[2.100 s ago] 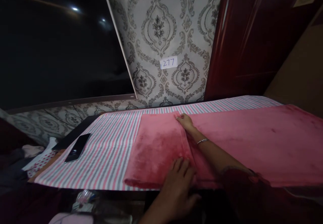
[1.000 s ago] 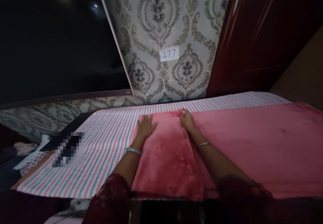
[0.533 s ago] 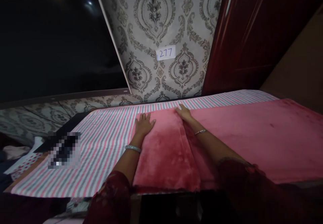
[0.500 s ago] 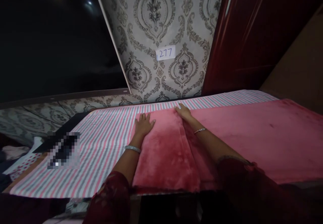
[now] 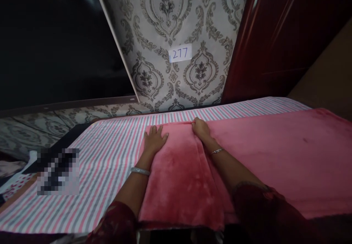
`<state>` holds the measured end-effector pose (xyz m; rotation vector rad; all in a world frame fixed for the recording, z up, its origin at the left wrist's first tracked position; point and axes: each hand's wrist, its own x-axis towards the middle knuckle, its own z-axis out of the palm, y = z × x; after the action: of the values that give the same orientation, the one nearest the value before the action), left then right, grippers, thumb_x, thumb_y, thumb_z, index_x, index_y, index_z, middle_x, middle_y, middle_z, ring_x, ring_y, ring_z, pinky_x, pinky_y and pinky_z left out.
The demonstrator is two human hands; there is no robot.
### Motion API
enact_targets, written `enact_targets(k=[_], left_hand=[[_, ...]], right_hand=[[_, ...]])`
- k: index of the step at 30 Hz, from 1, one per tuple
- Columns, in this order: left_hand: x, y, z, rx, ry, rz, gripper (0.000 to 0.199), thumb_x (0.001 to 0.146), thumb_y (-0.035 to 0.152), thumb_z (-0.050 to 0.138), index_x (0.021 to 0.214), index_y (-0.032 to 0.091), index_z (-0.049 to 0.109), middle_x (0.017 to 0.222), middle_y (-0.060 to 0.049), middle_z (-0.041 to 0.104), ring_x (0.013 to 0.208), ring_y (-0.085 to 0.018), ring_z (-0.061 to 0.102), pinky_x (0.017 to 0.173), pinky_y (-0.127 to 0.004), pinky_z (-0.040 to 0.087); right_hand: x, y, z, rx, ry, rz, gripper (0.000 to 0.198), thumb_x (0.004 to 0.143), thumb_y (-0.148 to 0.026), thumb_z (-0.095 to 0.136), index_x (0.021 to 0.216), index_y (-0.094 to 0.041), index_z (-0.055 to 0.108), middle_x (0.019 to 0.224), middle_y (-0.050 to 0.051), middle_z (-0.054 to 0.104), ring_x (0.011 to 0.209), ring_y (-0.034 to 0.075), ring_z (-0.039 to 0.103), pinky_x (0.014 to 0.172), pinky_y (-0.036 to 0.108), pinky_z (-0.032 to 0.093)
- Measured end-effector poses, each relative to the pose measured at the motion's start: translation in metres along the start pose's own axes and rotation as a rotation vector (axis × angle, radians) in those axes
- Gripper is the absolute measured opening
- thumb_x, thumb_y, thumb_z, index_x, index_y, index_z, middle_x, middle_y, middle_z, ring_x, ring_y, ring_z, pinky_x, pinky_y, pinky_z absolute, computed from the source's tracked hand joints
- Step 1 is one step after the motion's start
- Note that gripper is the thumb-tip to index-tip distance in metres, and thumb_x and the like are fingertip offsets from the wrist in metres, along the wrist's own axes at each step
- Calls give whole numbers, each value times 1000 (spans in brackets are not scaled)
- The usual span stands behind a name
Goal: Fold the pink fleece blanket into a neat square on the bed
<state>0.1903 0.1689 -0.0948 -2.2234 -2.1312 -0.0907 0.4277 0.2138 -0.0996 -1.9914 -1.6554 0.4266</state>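
A plush pink blanket, its pile brushed into light and dark patches, lies over a striped cloth. It is a long rectangle, its long axis running from 9 to 3 o'clock, the folded end pointing to 9. The oblong flap sits at 6 o'clock, its edge slanting from 12 toward 5. The left hand rests flat on the flap's 11 o'clock corner, fingers spread wide, grasping nothing. The right hand pinches its 1 o'clock corner narrowly between curled fingers. Patterned wallpaper rises at 12.
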Motion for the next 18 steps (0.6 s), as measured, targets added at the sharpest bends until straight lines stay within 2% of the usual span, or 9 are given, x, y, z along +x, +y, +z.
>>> enact_targets(k=[9,13,15,18], left_hand=[[-2,3,-2,15,20,16,66,104,53,28,159,18,35,161,-17,41,154,-31,29,121,-61,26],[-2,3,-4,16,31,15,66,104,53,28,159,18,35,162,-18,41,153,-32,30,120,-61,28],[-1,3,-5,5,17,9,66,104,53,28,160,18,34,163,-19,38,154,-32,29,120,-62,27],[0,4,-5,-17,1,5,67,103,54,27,160,18,33,165,-19,35,155,-33,26,120,-63,26]], right_hand=[[-1,1,-5,85,-23,15,29,99,-27,52,120,-17,69,121,17,72,114,29,66,93,36,48],[0,6,-18,214,-52,9,34,99,-29,53,127,-16,66,124,14,72,112,24,66,91,30,50],[-5,11,-26,283,-85,8,41,99,-30,52,136,-14,61,116,13,74,100,21,70,84,28,53],[-27,19,-35,382,-152,5,48,99,-31,51,142,-11,57,88,7,76,71,18,70,67,27,54]])
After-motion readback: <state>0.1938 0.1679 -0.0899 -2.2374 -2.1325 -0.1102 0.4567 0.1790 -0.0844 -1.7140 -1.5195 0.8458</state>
